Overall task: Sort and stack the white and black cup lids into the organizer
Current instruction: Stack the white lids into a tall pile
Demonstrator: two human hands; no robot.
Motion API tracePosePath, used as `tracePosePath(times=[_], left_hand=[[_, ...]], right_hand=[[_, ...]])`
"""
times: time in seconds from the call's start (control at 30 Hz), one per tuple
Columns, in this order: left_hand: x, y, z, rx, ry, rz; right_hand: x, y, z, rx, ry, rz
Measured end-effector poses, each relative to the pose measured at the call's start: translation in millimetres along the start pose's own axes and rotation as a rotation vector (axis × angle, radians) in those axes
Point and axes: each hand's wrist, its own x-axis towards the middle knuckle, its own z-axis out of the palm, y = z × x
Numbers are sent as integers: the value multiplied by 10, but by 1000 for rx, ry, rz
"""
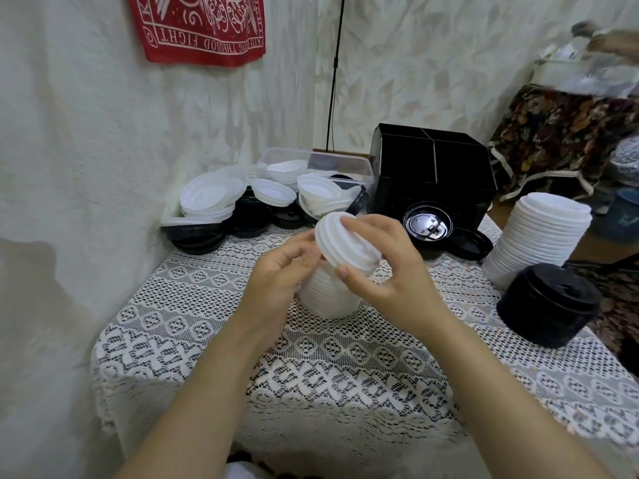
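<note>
The fingers (356, 224) of the right hand (387, 271) are curled round a small bunch of white lids (345, 242). The bunch is also pinched at its side by the left hand (280, 271). It is held tilted, just above a short white stack (328, 295) that stands in the middle of the desk (345, 375).

At the right edge a black stack (549, 302) is seen. A tall white stack (539, 236) is just behind it. So a lot of sorting looks done.

More is left, it seems. Two loose black lids (472, 242) lie near the far right corner. A mixed pile of white and black lids (242, 205) is heaped at the far left corner, by a clear box (311, 164).

The black organizer (432, 167) is set at the far edge. No lids can be seen in it, but its insides are dark. The stacks may yet have to be put in.

A silver label is stuck on one loose black lid (427, 224), but its writing is too small to be read. On the red cloth (197, 25) on the wall, "GOOD FIGHT" can be read, upside down.
</note>
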Motion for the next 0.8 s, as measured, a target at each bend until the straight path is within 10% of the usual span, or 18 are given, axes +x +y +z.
tracePosePath(times=[0.4,0.53,0.8], left_hand=[[23,39,26,-231,104,-30],[45,53,-11,-393,203,-55],[19,93,-4,-433,186,-43]], right_hand=[[116,-52,47,89,66,22],[151,144,-114,36,249,278],[-83,472,-324,-508,-288,574]])
